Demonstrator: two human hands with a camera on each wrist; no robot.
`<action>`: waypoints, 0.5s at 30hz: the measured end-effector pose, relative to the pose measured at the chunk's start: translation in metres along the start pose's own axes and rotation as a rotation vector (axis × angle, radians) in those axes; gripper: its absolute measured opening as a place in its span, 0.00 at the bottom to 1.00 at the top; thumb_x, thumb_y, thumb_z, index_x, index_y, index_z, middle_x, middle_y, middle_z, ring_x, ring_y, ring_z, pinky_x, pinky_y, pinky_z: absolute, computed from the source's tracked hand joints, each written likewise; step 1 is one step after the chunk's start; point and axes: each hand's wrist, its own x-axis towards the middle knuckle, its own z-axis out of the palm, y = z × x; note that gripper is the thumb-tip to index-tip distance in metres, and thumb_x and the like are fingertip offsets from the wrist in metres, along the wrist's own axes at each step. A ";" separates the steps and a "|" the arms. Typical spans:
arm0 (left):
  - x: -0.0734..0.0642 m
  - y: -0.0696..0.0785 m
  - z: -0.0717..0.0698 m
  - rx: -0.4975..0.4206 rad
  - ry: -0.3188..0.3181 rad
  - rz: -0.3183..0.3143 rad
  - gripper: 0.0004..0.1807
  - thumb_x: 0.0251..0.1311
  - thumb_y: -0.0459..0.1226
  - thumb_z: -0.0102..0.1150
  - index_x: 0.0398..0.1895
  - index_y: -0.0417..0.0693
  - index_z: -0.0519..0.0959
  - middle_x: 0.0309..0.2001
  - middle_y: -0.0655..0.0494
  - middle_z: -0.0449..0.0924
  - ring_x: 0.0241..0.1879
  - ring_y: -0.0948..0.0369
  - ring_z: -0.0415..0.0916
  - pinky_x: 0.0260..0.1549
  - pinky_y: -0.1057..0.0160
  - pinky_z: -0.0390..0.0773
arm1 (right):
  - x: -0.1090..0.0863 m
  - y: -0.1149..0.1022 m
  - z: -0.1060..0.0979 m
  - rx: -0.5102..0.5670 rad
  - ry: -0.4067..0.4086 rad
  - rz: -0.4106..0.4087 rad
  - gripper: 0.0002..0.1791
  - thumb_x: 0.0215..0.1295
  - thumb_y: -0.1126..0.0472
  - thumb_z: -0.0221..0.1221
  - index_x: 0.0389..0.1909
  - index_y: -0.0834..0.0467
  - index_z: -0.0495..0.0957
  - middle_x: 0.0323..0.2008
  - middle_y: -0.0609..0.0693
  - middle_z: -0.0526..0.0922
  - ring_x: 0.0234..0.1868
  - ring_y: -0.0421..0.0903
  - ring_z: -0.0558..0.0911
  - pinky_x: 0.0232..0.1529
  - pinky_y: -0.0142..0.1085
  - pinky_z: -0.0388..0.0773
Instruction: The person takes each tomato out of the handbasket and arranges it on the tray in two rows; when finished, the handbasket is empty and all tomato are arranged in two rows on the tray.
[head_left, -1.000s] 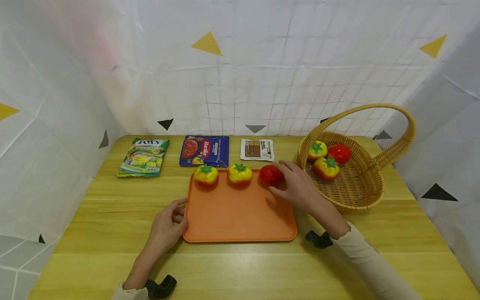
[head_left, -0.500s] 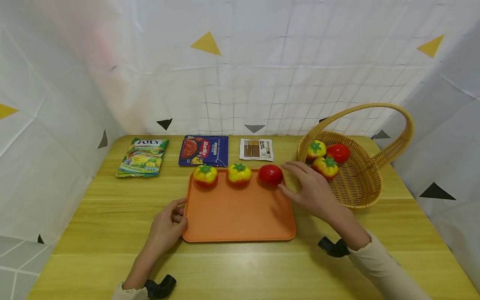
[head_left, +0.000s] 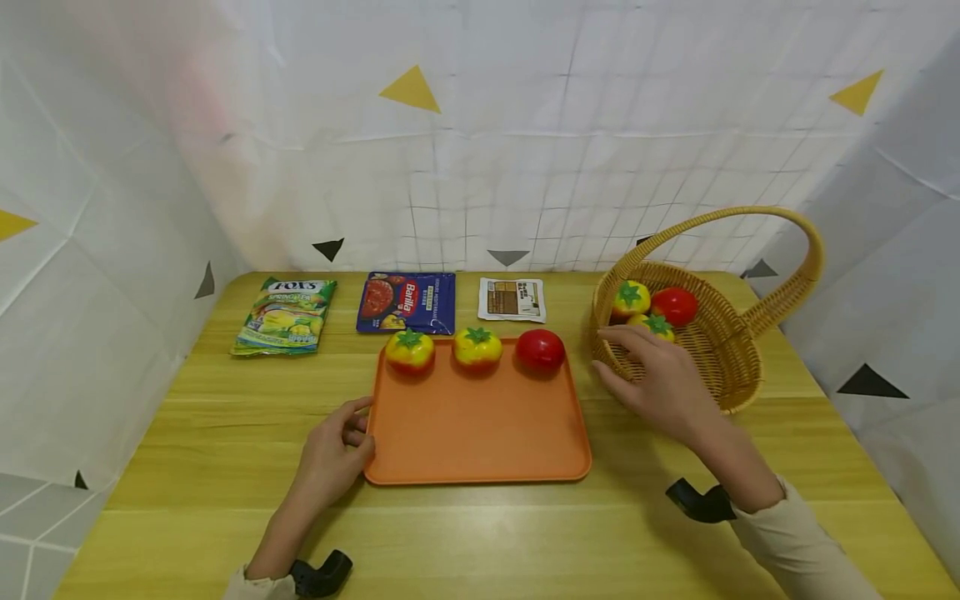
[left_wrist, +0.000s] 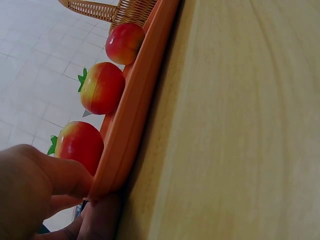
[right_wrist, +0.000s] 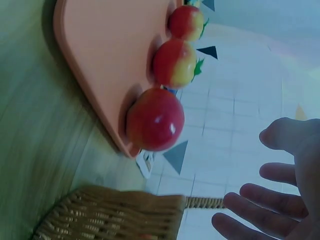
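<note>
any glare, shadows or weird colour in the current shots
Head view: pale sheen on the table, soft shadow beside the right forearm; left wrist view: the left hand looks dim; right wrist view: bluish cast, bright highlight on the red tomato, shadows on the tray.

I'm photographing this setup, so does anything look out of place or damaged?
No spill or damage shows. The red fruit at the right end of the orange tray looks odd: no leaves show, unlike the leafy fruit beside it, so it may be upside down. Another red fruit, in the wicker basket, looks the same.
</note>
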 end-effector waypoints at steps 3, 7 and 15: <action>0.000 0.000 0.000 -0.001 0.001 -0.001 0.31 0.56 0.28 0.60 0.66 0.47 0.75 0.40 0.51 0.80 0.35 0.60 0.80 0.32 0.62 0.79 | -0.002 0.004 -0.004 -0.007 0.009 0.011 0.22 0.53 0.61 0.73 0.51 0.60 0.83 0.47 0.53 0.84 0.38 0.47 0.84 0.36 0.47 0.81; 0.001 0.001 0.000 -0.003 0.008 0.004 0.30 0.56 0.27 0.60 0.66 0.46 0.75 0.40 0.51 0.81 0.35 0.60 0.80 0.32 0.62 0.78 | -0.004 0.011 -0.007 -0.016 0.040 0.005 0.22 0.51 0.65 0.73 0.49 0.62 0.83 0.46 0.54 0.85 0.34 0.46 0.83 0.32 0.46 0.81; 0.000 -0.001 0.000 -0.005 0.011 0.016 0.30 0.55 0.27 0.60 0.65 0.47 0.75 0.40 0.50 0.81 0.35 0.60 0.81 0.31 0.63 0.79 | -0.006 0.026 -0.011 -0.040 0.073 0.030 0.20 0.51 0.66 0.72 0.47 0.63 0.83 0.43 0.56 0.85 0.34 0.52 0.85 0.32 0.49 0.80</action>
